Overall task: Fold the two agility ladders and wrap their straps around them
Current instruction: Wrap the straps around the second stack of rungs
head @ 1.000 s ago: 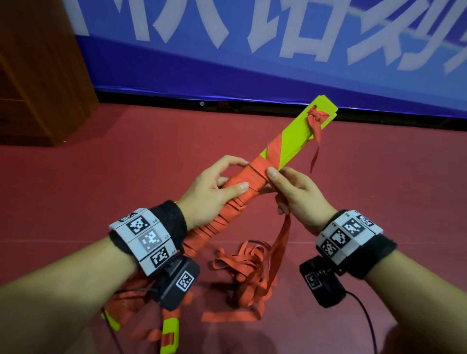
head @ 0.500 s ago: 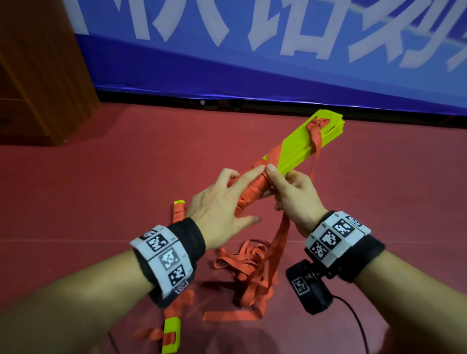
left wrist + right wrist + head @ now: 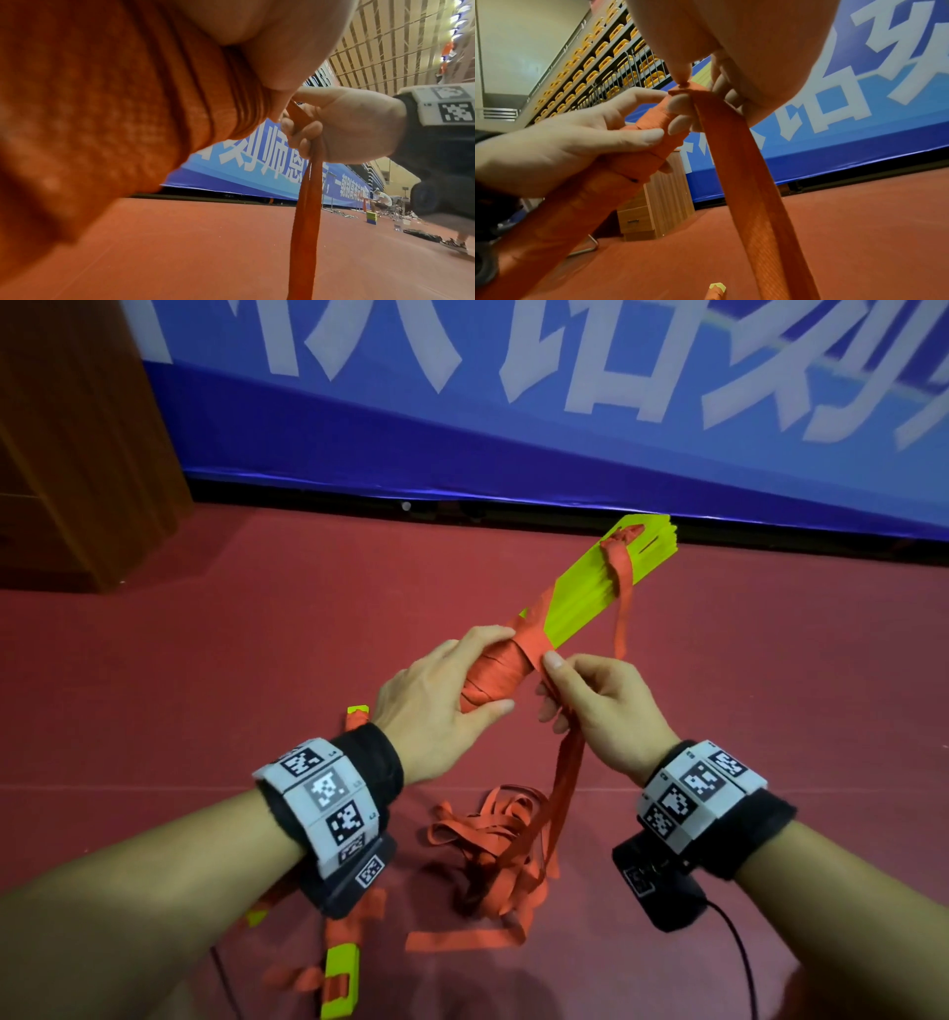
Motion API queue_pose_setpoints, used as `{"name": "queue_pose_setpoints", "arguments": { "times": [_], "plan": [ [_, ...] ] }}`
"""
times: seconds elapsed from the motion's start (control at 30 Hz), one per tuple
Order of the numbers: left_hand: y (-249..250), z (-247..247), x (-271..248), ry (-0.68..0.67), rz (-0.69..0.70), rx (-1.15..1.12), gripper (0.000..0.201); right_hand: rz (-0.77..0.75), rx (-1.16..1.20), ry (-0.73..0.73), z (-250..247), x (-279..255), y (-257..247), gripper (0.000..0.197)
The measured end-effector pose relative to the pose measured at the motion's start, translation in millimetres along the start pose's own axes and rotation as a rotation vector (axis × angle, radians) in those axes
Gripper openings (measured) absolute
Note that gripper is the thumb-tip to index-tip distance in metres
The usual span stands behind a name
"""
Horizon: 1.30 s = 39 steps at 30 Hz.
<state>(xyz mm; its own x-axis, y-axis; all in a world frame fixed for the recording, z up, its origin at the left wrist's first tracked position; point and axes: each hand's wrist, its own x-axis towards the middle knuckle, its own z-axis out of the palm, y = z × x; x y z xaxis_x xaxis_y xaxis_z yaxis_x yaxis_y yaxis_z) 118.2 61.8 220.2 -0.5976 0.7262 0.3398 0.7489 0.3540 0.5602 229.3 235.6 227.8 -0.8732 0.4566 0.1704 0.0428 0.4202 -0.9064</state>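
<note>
Agility ladder of stacked lime-green flat plastic rungs, bundled and half wound in orange webbing strap, is held off the red floor, tilted so its bare green end points up and away from the grip. The left hand curls round the wrapped middle of the bundle, thumb across the orange windings. Just beside it, on the side nearer the bare end, the right hand pinches the loose run of strap between thumb and fingers, right at the edge of the last winding; the right wrist view shows the band dropping straight from that pinch. Below the hands the remaining strap lies in a tangled heap on the floor, directly beneath the grip. A knotted orange end hangs from the far tip. Beneath the left forearm lie more lime-green rungs with orange strap. Beyond the bundle stand a blue banner with white characters and a wooden cabinet.
</note>
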Motion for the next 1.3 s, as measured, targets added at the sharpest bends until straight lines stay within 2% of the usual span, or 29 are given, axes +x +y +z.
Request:
{"name": "queue_pose_setpoints", "arguments": {
  "times": [0.2,0.5,0.6,0.77,0.87,0.93,1.0,1.07,1.2,1.23,1.3],
  "plan": [
    [-2.9,-6.0,2.3,-0.012,-0.012,-0.300,0.059,-0.126,0.013,0.044,-3.7,5.7,-2.1,0.028],
    [-1.8,-6.5,-0.7,-0.068,-0.026,-0.621,0.053,-0.188,-0.067,0.091,-9.1,10.5,-1.9,0.050],
    [-1.9,-6.4,-1.1,-0.095,-0.040,-0.702,0.053,-0.188,-0.071,0.099,-8.5,10.9,-2.4,0.049],
    [-1.1,-10.9,1.6,-0.166,-0.032,-0.707,0.052,-0.108,-0.056,0.068,-5.4,12.1,-7.7,0.044],
    [-4.3,-11.2,3.5,-0.226,-0.019,-0.687,0.051,-0.103,-0.086,0.005,-3.1,8.1,-10.1,0.022],
    [-7.6,-9.4,4.0,-0.247,-0.023,-0.679,0.051,-0.061,-0.040,-0.031,-0.2,6.0,-8.1,0.029],
    [-9.4,-9.3,3.5,-0.270,-0.040,-0.694,0.049,-0.007,0.027,-0.024,2.4,7.0,-4.6,0.045],
    [-9.6,-10.0,3.5,-0.288,-0.048,-0.694,0.047,0.017,0.088,-0.005,3.4,9.2,-2.0,0.052],
    [-8.5,-10.0,5.3,-0.263,-0.047,-0.557,0.048,0.010,0.125,0.005,7.9,12.5,2.8,0.069],
    [-8.2,-9.5,5.1,-0.252,-0.060,-0.543,0.048,0.018,0.120,0.016,9.5,12.3,3.3,0.071],
    [-8.0,-7.3,4.1,-0.232,-0.079,-0.488,0.049,0.042,0.117,0.048,13.4,11.9,5.2,0.061]
  ]
}}
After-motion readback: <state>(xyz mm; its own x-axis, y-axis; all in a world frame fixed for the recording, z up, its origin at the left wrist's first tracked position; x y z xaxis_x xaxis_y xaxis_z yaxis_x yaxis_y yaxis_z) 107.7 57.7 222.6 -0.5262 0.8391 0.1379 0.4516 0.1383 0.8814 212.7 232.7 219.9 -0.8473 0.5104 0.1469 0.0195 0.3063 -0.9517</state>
